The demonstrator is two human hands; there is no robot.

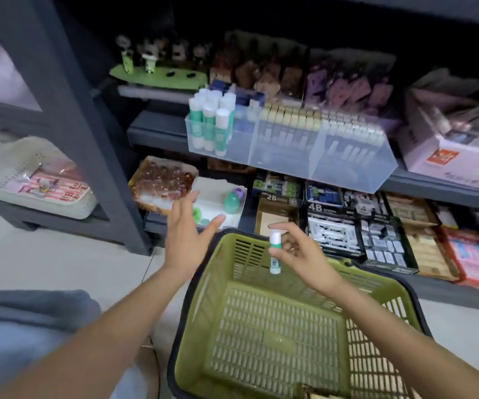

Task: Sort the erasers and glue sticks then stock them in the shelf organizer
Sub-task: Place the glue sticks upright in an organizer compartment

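A dark metal shelf (pixel 157 131) stands beyond both hands, its boards packed with boxed stationery. Below the fingers sits a green plastic basket (pixel 264 335), square with slotted lattice walls and a dark rim. Above and beyond the fingers, on the middle board, a clear plastic organizer (pixel 290 156) with three compartments holds upright glue sticks (pixel 212 122) in its left compartment and rows of small blocks, too blurred to name, in the others. The left hand (pixel 186 234) hovers left of the basket's far corner, its fingers spread straight and holding nothing. The right hand (pixel 301 254) is over the basket's far edge; its fingers (pixel 283 227) pinch one glue stick (pixel 275 251), a smooth white-capped green cylinder held upright.
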